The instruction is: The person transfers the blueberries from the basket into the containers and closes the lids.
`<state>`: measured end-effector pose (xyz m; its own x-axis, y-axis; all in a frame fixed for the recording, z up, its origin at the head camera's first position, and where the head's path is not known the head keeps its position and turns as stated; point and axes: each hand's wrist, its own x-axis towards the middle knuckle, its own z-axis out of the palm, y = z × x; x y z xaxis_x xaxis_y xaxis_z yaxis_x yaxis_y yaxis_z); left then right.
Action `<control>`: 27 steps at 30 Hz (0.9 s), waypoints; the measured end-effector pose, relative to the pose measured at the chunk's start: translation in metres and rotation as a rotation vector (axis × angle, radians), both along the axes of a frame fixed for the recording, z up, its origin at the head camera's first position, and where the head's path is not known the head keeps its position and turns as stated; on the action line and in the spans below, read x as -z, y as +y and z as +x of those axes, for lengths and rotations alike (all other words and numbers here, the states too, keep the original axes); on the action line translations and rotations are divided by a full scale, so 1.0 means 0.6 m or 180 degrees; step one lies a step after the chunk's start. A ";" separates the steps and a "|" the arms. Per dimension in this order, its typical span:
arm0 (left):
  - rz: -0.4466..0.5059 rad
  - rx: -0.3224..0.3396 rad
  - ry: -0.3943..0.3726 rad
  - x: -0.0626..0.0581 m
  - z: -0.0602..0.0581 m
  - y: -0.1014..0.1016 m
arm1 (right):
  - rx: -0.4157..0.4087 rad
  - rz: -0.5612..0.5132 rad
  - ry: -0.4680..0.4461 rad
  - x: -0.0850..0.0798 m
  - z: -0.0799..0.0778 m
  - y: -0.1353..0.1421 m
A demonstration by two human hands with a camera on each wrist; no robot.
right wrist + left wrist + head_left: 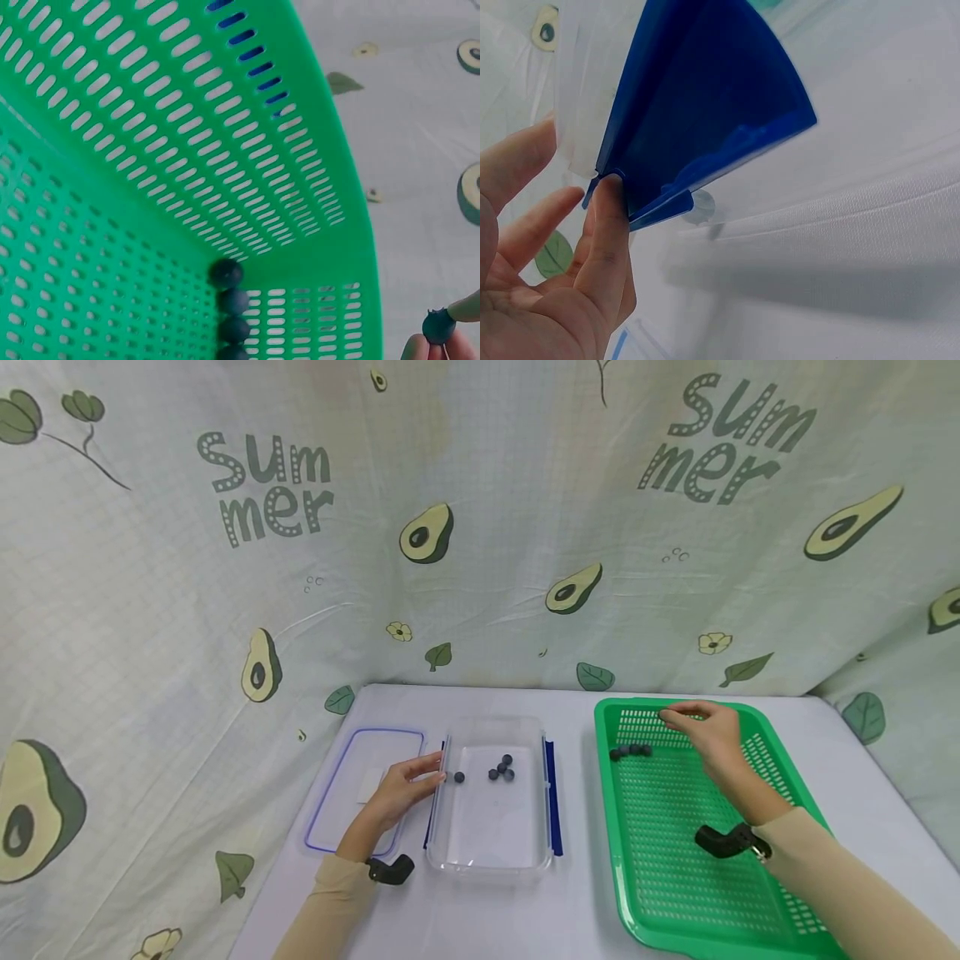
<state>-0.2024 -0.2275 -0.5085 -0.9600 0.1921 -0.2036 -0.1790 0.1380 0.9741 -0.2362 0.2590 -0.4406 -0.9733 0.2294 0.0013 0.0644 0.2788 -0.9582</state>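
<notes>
My right hand is raised over the far part of the green basket, and its fingertips pinch a blueberry. Several blueberries sit in a row in the basket's far left corner. My left hand touches the left side of a clear plastic container, fingers fairly straight. In the left wrist view, one fingertip meets the bottom of a blue side flap hanging from the container. A lone blueberry lies inside near that wall, with a small cluster of blueberries farther right.
A clear lid with a blue seal lies left of the container, partly behind my left hand. Another blue flap sticks out on the container's right side. A printed cloth hangs along the table's back edge.
</notes>
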 end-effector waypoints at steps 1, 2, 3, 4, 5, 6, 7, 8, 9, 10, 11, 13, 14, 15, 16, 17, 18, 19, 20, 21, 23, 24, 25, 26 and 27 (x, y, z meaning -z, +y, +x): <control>0.0000 0.0001 -0.0003 -0.001 0.000 0.000 | -0.0039 -0.0004 0.0032 -0.003 0.001 -0.003; -0.0005 -0.0002 -0.0011 -0.001 0.000 0.000 | -0.0079 -0.0014 0.0065 -0.005 0.002 -0.005; -0.0001 -0.0003 -0.0016 -0.002 0.000 0.000 | -0.0120 -0.0031 0.0109 -0.008 0.003 -0.007; 0.0004 -0.0005 -0.0018 -0.003 0.000 0.000 | -0.0155 -0.0052 0.0146 -0.010 0.004 -0.010; 0.0001 -0.0002 -0.0013 -0.003 0.000 0.001 | -0.0188 -0.0084 0.0176 -0.012 0.004 -0.012; 0.0000 -0.0005 -0.0016 -0.003 -0.001 0.001 | -0.0232 -0.0132 0.0202 -0.014 0.005 -0.015; -0.0003 -0.0005 -0.0014 -0.003 0.000 0.001 | -0.0274 -0.0213 0.0231 -0.016 0.005 -0.018; -0.0008 -0.0003 -0.0013 -0.003 0.000 0.001 | -0.0313 -0.0317 0.0238 -0.018 0.006 -0.020; -0.0015 -0.0004 -0.0015 -0.004 0.000 0.001 | -0.0348 -0.0374 0.0239 -0.019 0.006 -0.023; -0.0015 -0.0006 -0.0017 -0.004 0.000 0.001 | -0.0380 -0.0466 0.0237 -0.021 0.006 -0.026; -0.0016 -0.0002 -0.0019 -0.004 0.000 0.001 | -0.0406 -0.0528 0.0236 -0.023 0.007 -0.029; -0.0012 0.0005 -0.0015 -0.005 -0.001 0.001 | -0.0456 -0.0640 0.0242 -0.027 0.008 -0.037; -0.0012 0.0007 -0.0016 -0.005 -0.001 0.001 | -0.0480 -0.0633 0.0243 -0.030 0.009 -0.041; -0.0008 0.0006 -0.0016 -0.006 -0.001 0.001 | -0.0509 -0.0595 0.0239 -0.033 0.011 -0.045; -0.0005 0.0010 -0.0014 -0.006 -0.001 0.001 | -0.0538 -0.0600 0.0246 -0.036 0.013 -0.049; -0.0008 0.0012 -0.0013 -0.006 -0.001 0.001 | -0.0573 -0.0560 0.0245 -0.038 0.014 -0.054; -0.0013 0.0014 -0.0011 -0.006 -0.001 0.001 | -0.0609 -0.0551 0.0245 -0.041 0.016 -0.059; -0.0018 0.0013 -0.0011 -0.006 -0.001 0.001 | -0.0647 -0.0555 0.0246 -0.043 0.018 -0.064; -0.0026 0.0013 -0.0008 -0.006 0.000 0.001 | -0.0684 -0.0532 0.0250 -0.046 0.019 -0.069; -0.0029 0.0009 -0.0011 -0.006 0.000 0.001 | -0.0722 -0.0567 0.0248 -0.047 0.020 -0.073; -0.0037 0.0001 -0.0014 -0.005 0.000 0.001 | -0.0779 -0.0593 0.0253 -0.051 0.022 -0.083; -0.0040 0.0000 -0.0015 -0.006 0.000 0.001 | -0.0795 -0.0614 0.0246 -0.053 0.023 -0.087; -0.0044 -0.0002 -0.0014 -0.005 0.000 0.001 | -0.0812 -0.0595 0.0241 -0.054 0.024 -0.091; -0.0049 -0.0005 -0.0013 -0.005 0.000 0.001 | -0.0827 -0.0582 0.0232 -0.056 0.024 -0.095; -0.0048 -0.0014 -0.0018 -0.005 0.001 0.001 | -0.0844 -0.0559 0.0224 -0.057 0.024 -0.098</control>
<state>-0.2021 -0.2269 -0.5053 -0.9596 0.1848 -0.2120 -0.1852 0.1520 0.9709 -0.2217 0.2002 -0.4065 -0.9981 -0.0295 0.0537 -0.0566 0.1069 -0.9927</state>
